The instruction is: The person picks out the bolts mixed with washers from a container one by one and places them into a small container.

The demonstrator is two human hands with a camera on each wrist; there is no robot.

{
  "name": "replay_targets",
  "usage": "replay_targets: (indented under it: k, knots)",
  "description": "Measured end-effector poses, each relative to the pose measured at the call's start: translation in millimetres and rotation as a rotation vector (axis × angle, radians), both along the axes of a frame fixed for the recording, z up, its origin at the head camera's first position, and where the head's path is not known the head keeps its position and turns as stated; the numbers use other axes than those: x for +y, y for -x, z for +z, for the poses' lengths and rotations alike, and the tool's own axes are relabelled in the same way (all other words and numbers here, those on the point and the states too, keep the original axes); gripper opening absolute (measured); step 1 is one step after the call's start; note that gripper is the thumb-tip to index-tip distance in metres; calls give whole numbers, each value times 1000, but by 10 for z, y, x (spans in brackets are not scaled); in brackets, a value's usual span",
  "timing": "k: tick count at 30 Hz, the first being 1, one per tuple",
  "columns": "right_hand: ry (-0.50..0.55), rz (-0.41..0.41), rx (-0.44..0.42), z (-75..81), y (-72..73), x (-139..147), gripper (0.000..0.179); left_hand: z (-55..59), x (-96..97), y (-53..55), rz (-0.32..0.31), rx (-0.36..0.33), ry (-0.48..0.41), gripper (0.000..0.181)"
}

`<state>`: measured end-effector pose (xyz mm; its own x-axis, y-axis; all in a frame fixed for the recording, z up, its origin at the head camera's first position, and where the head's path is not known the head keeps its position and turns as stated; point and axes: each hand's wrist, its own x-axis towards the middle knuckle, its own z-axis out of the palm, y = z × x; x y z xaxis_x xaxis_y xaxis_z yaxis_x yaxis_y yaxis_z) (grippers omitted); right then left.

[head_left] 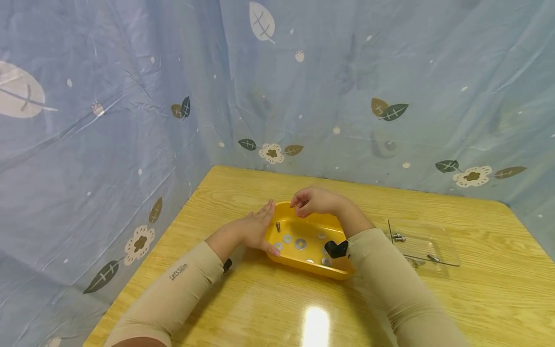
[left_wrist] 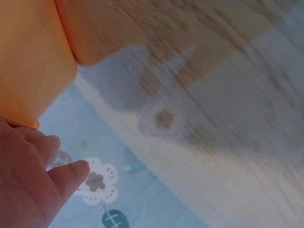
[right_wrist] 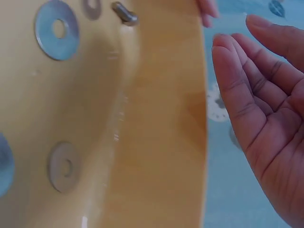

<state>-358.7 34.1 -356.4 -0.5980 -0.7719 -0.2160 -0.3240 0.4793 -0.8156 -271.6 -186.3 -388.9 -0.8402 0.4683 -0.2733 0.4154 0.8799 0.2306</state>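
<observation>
A yellow plastic tray [head_left: 299,263] stands on the wooden table, holding several flat metal washers [head_left: 300,244] and a small bolt [head_left: 278,226]. My left hand [head_left: 256,230] rests against the tray's left end, fingers extended along the side and thumb at the near left corner. In the left wrist view, its fingers lie at the rim of the orange-looking tray wall [left_wrist: 28,61]. Above the tray's far rim is my right hand [head_left: 318,200], its fingers loosely bent. The right wrist view shows that hand [right_wrist: 266,104] beside the tray wall [right_wrist: 161,123] with nothing between thumb and fingers.
Right of the tray lies a clear plastic container [head_left: 451,246] with a few bolts [head_left: 399,237] and other small metal parts. My right forearm crosses over the tray's right end and hides part of it. A blue patterned curtain [head_left: 329,86] hangs behind and left of the table [head_left: 243,308].
</observation>
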Motion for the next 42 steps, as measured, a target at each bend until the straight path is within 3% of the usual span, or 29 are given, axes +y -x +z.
replay_targets:
  k: [7, 17, 26, 35, 42]
  knots:
    - [-57, 29, 42, -190, 51, -149, 26, 13, -4, 23, -18, 8, 16, 134]
    - [-127, 73, 190, -381, -26, -285, 27, 9, 9, 11, -15, -5, 15, 134]
    - [-199, 39, 298, -520, -43, -410, 31, -18, 2, 36, -9, 4, 21, 135]
    - [-185, -20, 304, -652, -38, -457, 30, -38, 0, 41, -7, 0, 13, 135]
    - [-163, -20, 385, -721, -44, -477, 27, -37, 8, 41, -12, -2, 19, 134]
